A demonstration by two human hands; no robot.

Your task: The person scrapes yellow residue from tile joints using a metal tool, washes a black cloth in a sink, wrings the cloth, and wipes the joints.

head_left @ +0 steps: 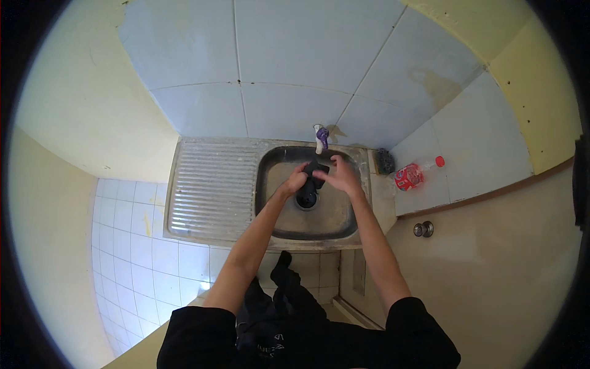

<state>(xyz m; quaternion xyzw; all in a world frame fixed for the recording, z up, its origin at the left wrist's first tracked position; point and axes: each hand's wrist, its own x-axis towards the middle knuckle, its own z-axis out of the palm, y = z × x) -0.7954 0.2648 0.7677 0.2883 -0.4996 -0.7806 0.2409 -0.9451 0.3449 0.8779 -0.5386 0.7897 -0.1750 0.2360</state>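
A dark, limp cloth item (314, 179) hangs in the sink basin (335, 215), below the tap (321, 140). My left hand (297, 179) is closed on its left side, fingers pinched around the fabric. On the other side my right hand (342, 177) has its fingers apart, with the thumb reaching over the cloth's right edge. The lower end of the cloth reaches down to the round drain (306, 200) and partly covers it. Folds hide the item's full shape.
A ribbed metal drainboard (212, 184) adjoins the basin on the left. To the right stand a dark scouring pad (385, 161) and a clear plastic bottle with a red label and cap (410, 177). Tiled wall (295, 55) rises behind. A round door knob (423, 229) is at lower right.
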